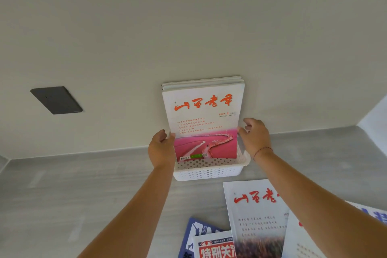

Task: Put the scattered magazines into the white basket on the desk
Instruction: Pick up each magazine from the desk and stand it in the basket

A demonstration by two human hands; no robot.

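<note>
A white perforated basket [209,172] stands on the grey desk [83,195] against the wall. A white magazine with a red title and a pink cover photo [203,111] stands upright in it, leaning on other magazines [201,82] behind it. My left hand [162,148] grips its left edge and my right hand [255,138] holds its right edge. Several magazines lie scattered at the front right: a white one with a red title [255,216], a blue one [196,230], a red-lettered one [215,247] and another white one [303,243].
A dark rectangular plate [56,100] is set in the wall at the left. The wall rises right behind the basket, and a side wall [374,115] closes the desk at the far right. Bare desk surface stretches left of the basket.
</note>
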